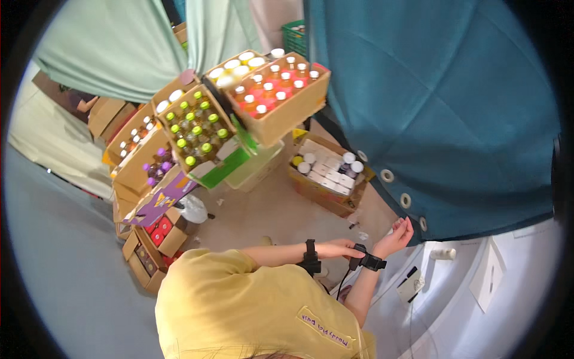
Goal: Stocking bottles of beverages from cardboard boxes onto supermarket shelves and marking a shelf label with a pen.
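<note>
My left hand point(339, 249) reaches across from the left, its fingers pressed on a small black wrist device point(359, 254) on my right wrist. A black strap point(373, 262) holds that device on, and a thin black cable point(342, 286) runs down from it. Beyond the strap, my right hand point(394, 237) is raised with its fingers loosely bent and nothing in it. Around my left wrist sits another black strap point(310, 254). The yellow shirt point(251, 299) covers my upper arms.
Open cartons stand ahead: bottles with green caps point(197, 130), an orange-drink carton point(281, 119), and purple-capped bottles point(158, 167). On the floor sits a box of white-capped containers point(329, 173). A blue curtain point(442, 119) hangs at the right. A plastic bag point(193, 209) lies beside the left cartons.
</note>
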Tool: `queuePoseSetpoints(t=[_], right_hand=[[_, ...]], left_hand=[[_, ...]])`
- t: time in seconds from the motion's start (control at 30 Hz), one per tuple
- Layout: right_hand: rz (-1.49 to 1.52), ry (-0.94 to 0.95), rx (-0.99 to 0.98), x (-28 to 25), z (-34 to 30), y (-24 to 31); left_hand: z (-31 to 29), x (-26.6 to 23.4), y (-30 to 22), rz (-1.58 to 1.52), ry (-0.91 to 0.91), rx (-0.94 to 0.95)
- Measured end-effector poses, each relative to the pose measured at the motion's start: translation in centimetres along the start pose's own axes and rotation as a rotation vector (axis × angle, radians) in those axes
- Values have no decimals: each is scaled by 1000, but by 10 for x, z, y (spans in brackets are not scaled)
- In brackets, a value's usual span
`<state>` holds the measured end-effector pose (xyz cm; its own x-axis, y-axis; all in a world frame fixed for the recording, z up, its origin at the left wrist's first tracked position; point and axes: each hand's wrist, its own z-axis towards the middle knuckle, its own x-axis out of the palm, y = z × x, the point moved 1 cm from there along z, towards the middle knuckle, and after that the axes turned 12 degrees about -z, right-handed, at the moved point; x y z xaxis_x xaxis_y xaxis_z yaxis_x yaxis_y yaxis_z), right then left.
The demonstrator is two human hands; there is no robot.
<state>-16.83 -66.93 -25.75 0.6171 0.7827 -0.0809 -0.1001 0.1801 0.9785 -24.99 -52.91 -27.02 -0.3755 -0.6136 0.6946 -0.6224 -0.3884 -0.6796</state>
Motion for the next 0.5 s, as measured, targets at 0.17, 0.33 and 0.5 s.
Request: queuePoseSetpoints(t=[0.17, 0.33, 0.5], right_hand=[[93, 80, 214, 58, -75, 8], [132, 135, 251, 96, -138, 4], [-50, 93, -105, 153, -188, 42]], left_hand=[[-70, -54, -8, 103, -103, -14], [-139, -84, -17, 97, -157, 24], [-200, -121, -33, 118, -248, 3]])
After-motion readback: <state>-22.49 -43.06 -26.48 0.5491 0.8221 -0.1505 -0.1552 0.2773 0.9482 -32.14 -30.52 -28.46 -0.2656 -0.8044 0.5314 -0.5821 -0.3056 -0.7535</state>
